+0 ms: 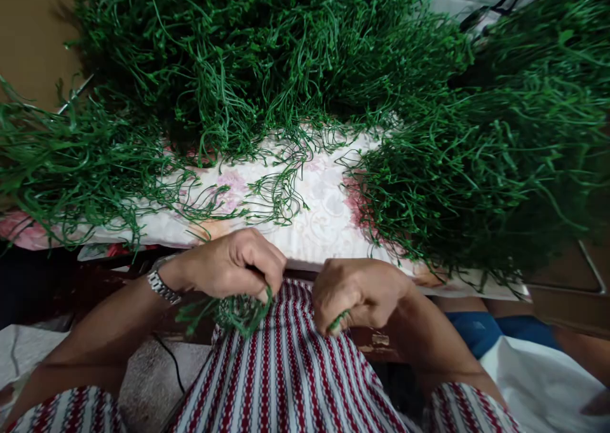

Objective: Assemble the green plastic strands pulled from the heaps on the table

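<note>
My left hand (233,264), with a metal watch (161,285) on its wrist, is closed on a small bunch of green stringy strands (238,311) that hangs over my red-and-white striped lap (286,369). My right hand (355,293) is closed in a fist beside it, pinching a short green strand (339,320) at the fingertips. The two hands sit close together, just at the near edge of a floral cloth (319,217).
Large heaps of the same green strands cover the cloth: one at the back centre (248,58), one at left (71,159), one at right (490,166). A blue and white cloth (524,363) lies at lower right. A black cable (174,369) runs below my left arm.
</note>
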Demonstrator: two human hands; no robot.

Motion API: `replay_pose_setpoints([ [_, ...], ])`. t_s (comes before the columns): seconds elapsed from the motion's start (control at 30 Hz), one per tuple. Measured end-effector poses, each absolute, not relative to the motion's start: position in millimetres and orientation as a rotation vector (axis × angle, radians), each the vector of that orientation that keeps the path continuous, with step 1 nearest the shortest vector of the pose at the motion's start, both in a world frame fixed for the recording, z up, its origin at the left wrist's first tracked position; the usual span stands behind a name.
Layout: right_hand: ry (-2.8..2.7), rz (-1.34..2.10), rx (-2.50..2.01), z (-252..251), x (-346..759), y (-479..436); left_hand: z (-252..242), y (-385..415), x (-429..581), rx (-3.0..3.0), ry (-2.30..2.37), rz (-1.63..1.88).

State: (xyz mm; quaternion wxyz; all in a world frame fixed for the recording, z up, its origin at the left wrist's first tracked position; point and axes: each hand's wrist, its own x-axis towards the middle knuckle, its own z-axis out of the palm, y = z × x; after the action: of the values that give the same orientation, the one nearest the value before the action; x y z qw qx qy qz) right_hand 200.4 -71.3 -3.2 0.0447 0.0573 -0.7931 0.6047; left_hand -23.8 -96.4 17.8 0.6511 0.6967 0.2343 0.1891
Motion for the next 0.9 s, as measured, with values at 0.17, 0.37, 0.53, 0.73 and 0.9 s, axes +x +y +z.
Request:
replay_pose_setpoints([
  [0.17,-2.04,1.321,-0.795,-4,196,-72,4,-88,-22,1.347,0.735,0.812],
  [0.37,-1.846,1.13,-1.003,-22,166,-83,-14,-87,-6,1.293,0.932,1.089],
  [0.53,-1.8,1.205,-1.083,-30,160,-88,-17,-92,6,1.469,1.068,1.228],
  [0.73,-1.667,1.38,-1.028,-31,160,-91,-18,-95,12,1.418,1.075,1.273],
  [0.9,-1.604,1.439,-0.93,-33,163,-92,-25,-95,15,0.976,0.999,1.3],
])
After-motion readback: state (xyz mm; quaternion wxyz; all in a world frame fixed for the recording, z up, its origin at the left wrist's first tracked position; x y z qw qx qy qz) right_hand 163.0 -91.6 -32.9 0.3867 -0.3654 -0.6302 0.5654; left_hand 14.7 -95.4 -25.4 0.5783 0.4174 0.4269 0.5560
